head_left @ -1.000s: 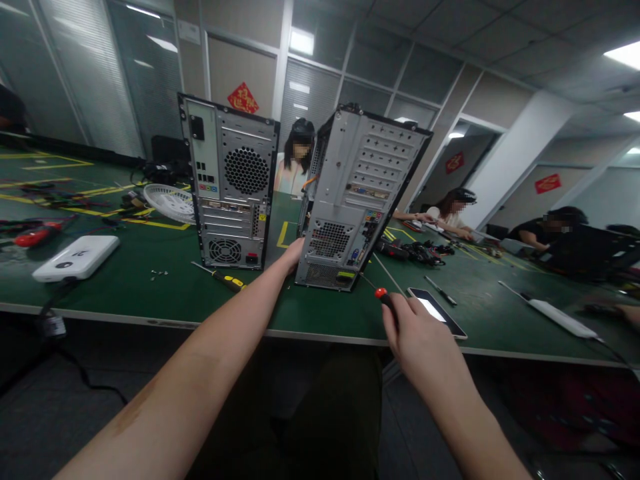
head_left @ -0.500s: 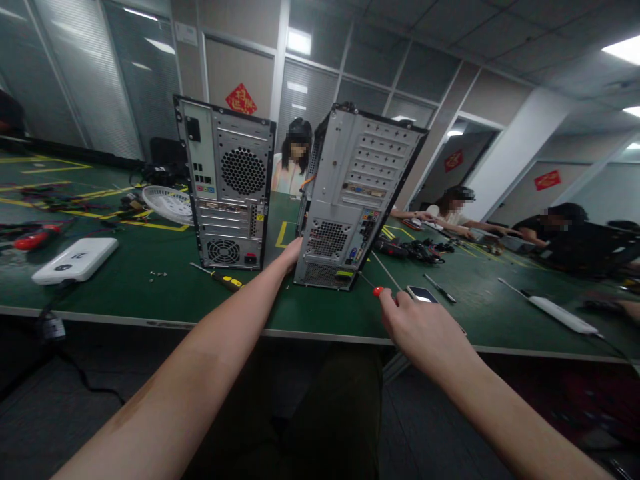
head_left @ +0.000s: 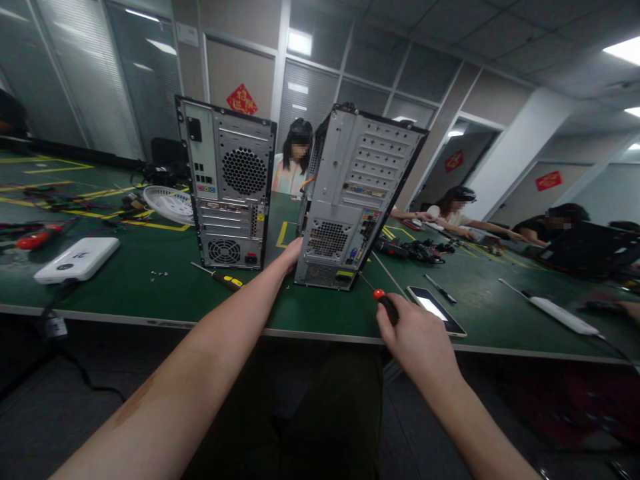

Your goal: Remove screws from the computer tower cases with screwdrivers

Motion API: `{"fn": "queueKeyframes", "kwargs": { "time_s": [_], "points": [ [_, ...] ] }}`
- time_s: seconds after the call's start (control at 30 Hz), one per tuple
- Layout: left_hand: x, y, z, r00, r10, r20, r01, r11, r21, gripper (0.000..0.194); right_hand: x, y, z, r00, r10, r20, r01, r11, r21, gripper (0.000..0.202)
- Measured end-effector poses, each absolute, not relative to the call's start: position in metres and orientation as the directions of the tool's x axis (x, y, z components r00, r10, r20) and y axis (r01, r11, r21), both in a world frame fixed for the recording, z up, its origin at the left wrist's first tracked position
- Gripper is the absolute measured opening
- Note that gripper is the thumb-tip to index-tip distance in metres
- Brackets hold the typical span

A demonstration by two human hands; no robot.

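Observation:
Two computer cases show their rear panels side by side on the green table. The right case [head_left: 345, 200] has a row of slot covers at the top and a vent near its base. My right hand [head_left: 417, 327] is closed around the black handle of a red-collared screwdriver [head_left: 379, 294], whose shaft points at the case's lower right edge. Along the left side of this case reaches my left hand [head_left: 297, 252], its fingers hidden behind the metal. The left case [head_left: 231, 187] stands apart, with a yellow-black screwdriver [head_left: 227, 280] lying in front of it.
A phone-like device [head_left: 436, 311] lies beside my right hand, near a pen-like tool [head_left: 441, 289]. White power bank [head_left: 77, 260], small screws [head_left: 159, 273] and a white basket [head_left: 167, 203] are on the left. Cables [head_left: 420, 250] lie behind at right. Other people sit across the table.
My right hand has shifted down and slightly back, uncovering more of the screwdriver's handle and the phone-like device. My left hand and both cases stay in place.

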State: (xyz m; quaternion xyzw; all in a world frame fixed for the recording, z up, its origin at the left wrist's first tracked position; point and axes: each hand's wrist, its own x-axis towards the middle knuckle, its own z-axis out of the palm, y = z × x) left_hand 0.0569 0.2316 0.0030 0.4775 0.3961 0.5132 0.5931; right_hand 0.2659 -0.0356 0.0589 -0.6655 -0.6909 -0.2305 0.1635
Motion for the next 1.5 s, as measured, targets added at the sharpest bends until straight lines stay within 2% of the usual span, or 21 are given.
{"fn": "queueKeyframes", "kwargs": {
  "time_s": [0.13,0.3,0.5,0.67,0.73,0.83,0.93,1.0,1.1,1.2,1.37,1.5],
  "points": [
    [0.058,0.228,0.006,0.148,0.989,0.013,-0.256,0.026,0.966,0.028,0.265,-0.035,0.056,0.098,0.83,0.549,0.994,-0.06,-0.087,0.04],
    [0.058,0.227,0.006,0.109,0.994,0.017,-0.243,0.01,0.97,0.033,0.257,-0.036,0.052,0.274,0.81,0.519,0.945,-0.127,-0.301,0.04],
    [0.057,0.223,0.01,0.097,0.995,-0.008,-0.267,0.034,0.963,0.025,0.25,-0.038,0.052,0.384,0.795,0.47,0.892,-0.188,-0.411,0.042],
    [0.058,0.218,0.012,0.07,0.997,-0.019,-0.298,0.039,0.954,0.022,0.251,-0.038,0.053,0.388,0.808,0.443,0.88,-0.182,-0.438,0.039],
    [0.057,0.217,0.012,0.075,0.997,-0.018,-0.303,0.04,0.952,0.021,0.253,-0.039,0.051,0.346,0.821,0.455,0.904,-0.161,-0.396,0.037],
    [0.057,0.216,0.011,0.076,0.997,-0.012,-0.314,0.035,0.949,0.021,0.259,-0.041,0.049,0.203,0.851,0.484,0.962,-0.081,-0.262,0.027],
    [0.057,0.216,0.011,0.069,0.998,0.002,-0.327,0.02,0.945,0.022,0.265,-0.045,0.051,0.028,0.856,0.517,0.999,-0.001,-0.053,0.019],
    [0.058,0.215,0.012,0.06,0.998,0.022,-0.337,0.0,0.941,0.022,0.265,-0.048,0.056,-0.055,0.862,0.504,0.993,-0.004,0.115,0.016],
    [0.059,0.214,0.012,0.055,0.997,0.054,-0.349,-0.031,0.937,0.023,0.263,-0.05,0.067,-0.174,0.881,0.439,0.929,0.0,0.369,0.019],
    [0.06,0.214,0.012,0.061,0.996,0.062,-0.346,-0.037,0.938,0.023,0.261,-0.05,0.075,-0.279,0.882,0.38,0.842,0.035,0.538,0.025],
    [0.059,0.219,0.009,0.091,0.995,0.032,-0.319,-0.001,0.948,0.024,0.259,-0.043,0.081,-0.318,0.923,0.218,0.778,0.122,0.616,0.037],
    [0.058,0.226,0.004,0.111,0.994,0.011,-0.296,0.022,0.955,0.028,0.259,-0.038,0.082,-0.293,0.93,0.222,0.778,0.097,0.621,0.029]
  ]
}}
